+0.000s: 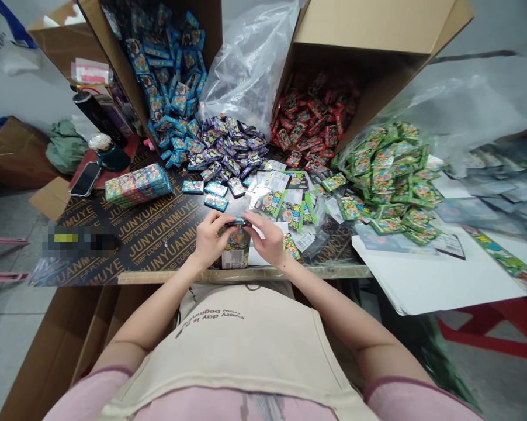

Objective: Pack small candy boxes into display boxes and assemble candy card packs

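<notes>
My left hand (211, 238) and my right hand (269, 237) meet near the table's front edge, both closed in a pinch. Between their fingertips is a small dark-and-blue packet (238, 221), seen edge-on and partly covered by the fingers. Just below it shows a clear-and-dark printed pouch (235, 254); whether the fingers also grip it I cannot tell. Several blue packets (215, 202) lie just beyond my left hand. Flat printed green-and-black pouches (292, 211) are spread beyond my right hand, beside a pile of purple packets (232, 143).
A carton with blue packets (171, 76) stands at the back left, another with red packets (311, 120) at the back right. Green packets (390, 169) are heaped at right near white sheets (404, 280). At left are a packet stack (138, 184), phone (85, 179) and dark bottle (97, 117).
</notes>
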### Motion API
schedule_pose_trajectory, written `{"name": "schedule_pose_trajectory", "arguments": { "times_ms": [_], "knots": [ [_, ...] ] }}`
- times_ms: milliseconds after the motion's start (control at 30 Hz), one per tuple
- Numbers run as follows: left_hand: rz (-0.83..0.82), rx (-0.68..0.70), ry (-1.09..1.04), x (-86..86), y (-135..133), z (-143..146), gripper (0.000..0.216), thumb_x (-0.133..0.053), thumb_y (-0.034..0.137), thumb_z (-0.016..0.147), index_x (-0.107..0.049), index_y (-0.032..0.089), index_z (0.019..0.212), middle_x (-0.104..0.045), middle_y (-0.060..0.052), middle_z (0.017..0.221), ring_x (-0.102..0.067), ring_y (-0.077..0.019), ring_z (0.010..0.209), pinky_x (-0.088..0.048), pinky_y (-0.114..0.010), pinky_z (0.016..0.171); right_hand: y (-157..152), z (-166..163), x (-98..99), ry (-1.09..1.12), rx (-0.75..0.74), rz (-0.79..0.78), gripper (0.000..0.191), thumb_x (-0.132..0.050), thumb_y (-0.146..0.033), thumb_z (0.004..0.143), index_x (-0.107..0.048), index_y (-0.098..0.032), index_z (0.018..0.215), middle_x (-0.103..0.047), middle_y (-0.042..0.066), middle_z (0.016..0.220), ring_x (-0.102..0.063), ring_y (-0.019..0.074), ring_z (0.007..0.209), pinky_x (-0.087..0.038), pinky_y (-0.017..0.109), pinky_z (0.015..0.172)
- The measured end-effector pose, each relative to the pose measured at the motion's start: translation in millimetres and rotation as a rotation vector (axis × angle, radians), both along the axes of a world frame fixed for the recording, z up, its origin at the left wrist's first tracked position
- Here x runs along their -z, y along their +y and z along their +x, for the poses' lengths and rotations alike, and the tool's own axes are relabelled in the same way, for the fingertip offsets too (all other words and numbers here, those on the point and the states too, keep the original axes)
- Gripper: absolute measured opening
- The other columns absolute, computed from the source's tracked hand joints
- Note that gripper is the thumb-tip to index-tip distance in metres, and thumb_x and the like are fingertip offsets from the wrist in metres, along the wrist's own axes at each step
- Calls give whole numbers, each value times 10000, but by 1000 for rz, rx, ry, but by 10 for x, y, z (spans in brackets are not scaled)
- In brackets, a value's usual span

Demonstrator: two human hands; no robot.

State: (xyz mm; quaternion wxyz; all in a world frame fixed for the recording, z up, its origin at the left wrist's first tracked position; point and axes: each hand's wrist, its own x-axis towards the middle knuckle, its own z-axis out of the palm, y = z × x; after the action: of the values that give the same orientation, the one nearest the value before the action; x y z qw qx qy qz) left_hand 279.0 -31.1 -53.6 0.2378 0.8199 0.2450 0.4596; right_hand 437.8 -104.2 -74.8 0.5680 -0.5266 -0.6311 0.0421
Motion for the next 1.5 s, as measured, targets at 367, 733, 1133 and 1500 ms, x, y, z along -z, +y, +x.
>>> {"name": "schedule_pose_trajectory", "arguments": {
  "times_ms": [367,733,1133,1500],
  "knots": [
    [-70,18,11,-84,25,-3,87,-735,149,748,-705,184,822,-614,-10,779,-600,-155,724,-472,-282,673,43,183,-526,215,-85,-210,489,-707,-297,806,-569,-254,1273,-734,8,851,-711,192,837,-573,380,852],
    [-27,-25,-27,-84,-35,-12,142,-760,182,746,-696,193,872,-624,2,769,-599,-145,720,-471,-269,662,19,144,-391,48,-123,-77,296,-634,-245,864,-633,-262,1159,-712,-18,765,-677,143,698,-562,316,788],
    [42,26,-3,-15,22,-56,77,-703,275,814,-698,199,826,-632,-26,829,-623,-146,761,-501,-270,677,-25,232,-432,-101,-223,-108,258,-555,-299,930,-608,-247,1177,-738,18,878,-702,167,838,-540,323,832],
    [-99,87,2,-187,127,-103,81,-698,142,755,-671,190,696,-704,-31,756,-670,-172,729,-521,-309,689,308,207,-798,29,-328,-456,246,-650,-395,827,-629,-190,693,-665,39,899,-607,170,868,-477,316,752]
  ]
}}
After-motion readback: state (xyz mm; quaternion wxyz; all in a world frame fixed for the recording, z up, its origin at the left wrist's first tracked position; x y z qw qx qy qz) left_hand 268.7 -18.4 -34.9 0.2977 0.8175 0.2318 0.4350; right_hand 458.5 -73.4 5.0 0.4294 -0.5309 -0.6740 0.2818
